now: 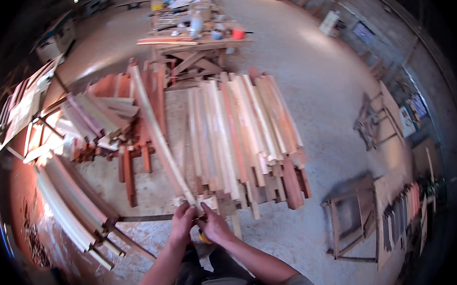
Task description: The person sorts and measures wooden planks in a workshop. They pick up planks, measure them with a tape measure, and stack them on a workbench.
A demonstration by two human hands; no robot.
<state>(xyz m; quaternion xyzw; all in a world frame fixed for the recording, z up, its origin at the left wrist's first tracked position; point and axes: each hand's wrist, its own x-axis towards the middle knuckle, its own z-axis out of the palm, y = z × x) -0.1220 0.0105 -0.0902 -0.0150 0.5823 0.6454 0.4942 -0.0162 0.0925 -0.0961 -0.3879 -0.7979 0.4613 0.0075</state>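
A long pale wooden strip (159,129) slants from the far left toward me, its near end between my two hands. My left hand (183,221) is closed on that end from the left. From the right, my right hand (216,226) closes in at the same end, its fingertips close to the left ones. A small whitish piece (210,201) shows at the right fingertips; what it is I cannot make out. Beneath the hands is a small yellow thing (204,238), partly hidden by the right wrist.
Many pale and reddish strips (238,136) lie side by side on the right of the worktable (155,192). Reddish strips (153,95) and another pile (91,117) lie left. Curved strips (71,201) stick out nearer. A cluttered bench (200,48) stands beyond; a wooden frame (353,224) lies right.
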